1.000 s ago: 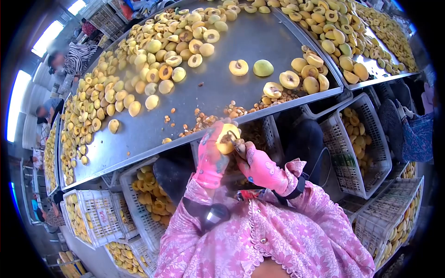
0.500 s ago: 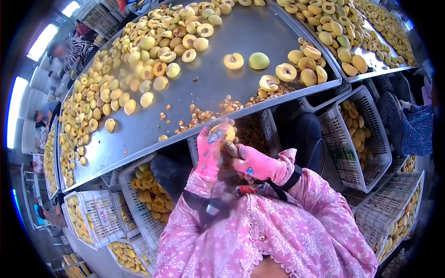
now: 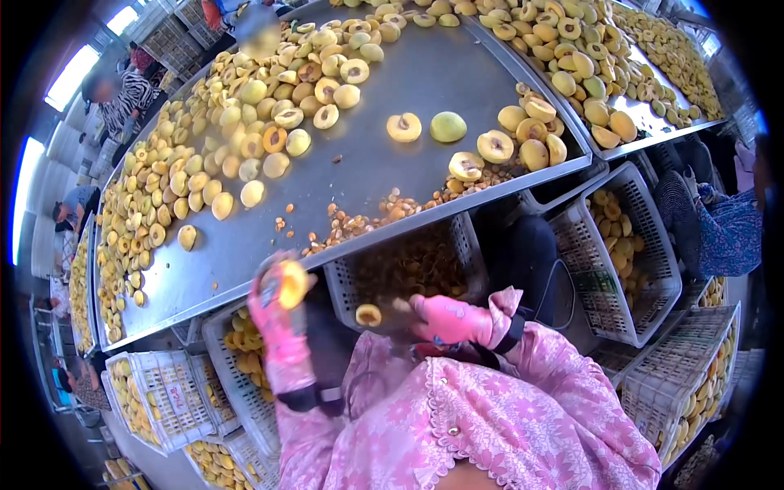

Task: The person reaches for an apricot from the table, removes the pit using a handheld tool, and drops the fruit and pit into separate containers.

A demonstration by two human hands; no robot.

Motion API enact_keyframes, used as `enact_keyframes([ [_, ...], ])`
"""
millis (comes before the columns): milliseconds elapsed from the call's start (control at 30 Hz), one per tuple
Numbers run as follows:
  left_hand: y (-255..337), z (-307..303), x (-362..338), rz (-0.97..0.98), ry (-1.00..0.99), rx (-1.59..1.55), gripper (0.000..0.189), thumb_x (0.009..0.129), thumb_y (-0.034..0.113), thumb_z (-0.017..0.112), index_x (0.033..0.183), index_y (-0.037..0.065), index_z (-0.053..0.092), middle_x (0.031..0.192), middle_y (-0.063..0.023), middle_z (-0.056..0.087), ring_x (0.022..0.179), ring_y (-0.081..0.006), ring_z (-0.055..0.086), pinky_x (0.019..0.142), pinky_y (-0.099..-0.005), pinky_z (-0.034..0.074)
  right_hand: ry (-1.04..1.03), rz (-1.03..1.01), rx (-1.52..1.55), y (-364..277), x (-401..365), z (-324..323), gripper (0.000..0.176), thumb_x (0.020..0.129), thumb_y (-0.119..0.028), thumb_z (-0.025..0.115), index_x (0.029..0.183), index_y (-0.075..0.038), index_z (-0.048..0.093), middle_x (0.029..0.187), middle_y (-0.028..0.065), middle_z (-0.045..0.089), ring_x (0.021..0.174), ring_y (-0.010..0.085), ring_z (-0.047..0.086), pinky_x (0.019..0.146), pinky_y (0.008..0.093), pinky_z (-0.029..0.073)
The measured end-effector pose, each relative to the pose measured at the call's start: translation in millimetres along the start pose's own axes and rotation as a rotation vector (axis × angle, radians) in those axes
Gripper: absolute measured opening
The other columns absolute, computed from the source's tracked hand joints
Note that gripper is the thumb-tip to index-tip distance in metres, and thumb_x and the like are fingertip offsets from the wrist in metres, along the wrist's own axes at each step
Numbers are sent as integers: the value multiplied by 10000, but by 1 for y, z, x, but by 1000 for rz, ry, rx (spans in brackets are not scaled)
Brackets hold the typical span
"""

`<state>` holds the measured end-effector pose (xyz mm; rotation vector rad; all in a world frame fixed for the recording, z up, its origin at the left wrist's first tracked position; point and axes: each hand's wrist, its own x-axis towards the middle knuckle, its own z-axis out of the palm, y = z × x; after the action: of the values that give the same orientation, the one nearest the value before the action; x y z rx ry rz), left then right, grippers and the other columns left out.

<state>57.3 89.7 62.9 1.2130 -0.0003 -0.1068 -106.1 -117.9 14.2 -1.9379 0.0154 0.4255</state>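
The metal table beyond the grip bears many fruit halves, seemingly unfinished; seemingly emptied ones lie in the crate below. Left hand curls around one half; right hand: I cannot tell.

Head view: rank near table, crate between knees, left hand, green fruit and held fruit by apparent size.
1. Near table
2. Crate between knees
3. Left hand
Green fruit and held fruit: too alike to rank.
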Motion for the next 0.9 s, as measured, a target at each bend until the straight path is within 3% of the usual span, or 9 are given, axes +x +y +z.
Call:
enact_keyframes([
  [133,63,-123,28,35,-279,1118,485,766,290,729,1080,-45,573,1039,-143,636,970,-225,621,803,-348,526,-23,-17,269,5,-8,-1,213,859,-179,554,940,4,481,749,175,555,664,306,558,592,368,437],
  [200,85,-85,29,122,-139,1920,477,762,251,723,1099,-47,564,1057,-159,638,1004,-214,611,830,-319,488,-23,-73,161,-1,-12,-9,211,869,-181,563,931,-7,461,738,125,528,667,229,535,596,342,431],
  [233,68,-101,51,400,-174,1729,402,784,205,692,1085,-36,578,1001,-179,649,960,-220,629,783,-307,487,-43,-68,218,-5,-14,-14,227,870,-192,562,942,-4,456,746,116,530,680,229,544,600,343,435],
  [367,39,36,107,270,-467,1234,391,823,306,661,1025,-22,596,787,-119,656,782,-219,648,716,-303,494,37,-132,481,1,-23,-17,100,950,-207,438,966,-111,457,750,-13,476,622,75,462,634,282,472],
  [533,-72,182,181,-244,-458,1030,447,847,454,617,979,27,602,706,-40,594,617,-185,595,442,-244,448,183,-121,523,12,-47,-38,51,944,-161,438,911,-123,430,651,-38,423,502,64,417,454,216,370],
  [667,-174,233,193,331,-468,1271,467,749,396,701,976,5,582,836,-207,646,783,-376,617,725,-399,492,219,43,624,3,-68,-62,102,912,-183,492,927,-93,447,620,-24,434,463,78,415,418,246,335],
  [733,-180,253,175,465,-480,1139,443,723,258,732,1046,10,557,908,-198,641,811,-318,633,733,-369,492,255,91,563,1,-69,-68,128,907,-205,511,930,-92,453,636,-17,439,480,80,426,427,250,349],
  [833,-156,253,148,309,-662,937,411,722,122,718,1069,-4,536,928,-162,644,812,-275,641,733,-344,504,250,0,565,18,-61,-57,143,902,-213,523,923,-94,447,652,-11,443,494,76,431,430,247,354],
  [900,-169,229,152,-216,-605,440,343,732,41,682,1046,1,552,913,-111,638,811,-228,631,717,-334,523,275,4,682,24,-59,-54,121,906,-203,513,929,-106,444,662,-19,439,493,74,427,427,247,352],
])
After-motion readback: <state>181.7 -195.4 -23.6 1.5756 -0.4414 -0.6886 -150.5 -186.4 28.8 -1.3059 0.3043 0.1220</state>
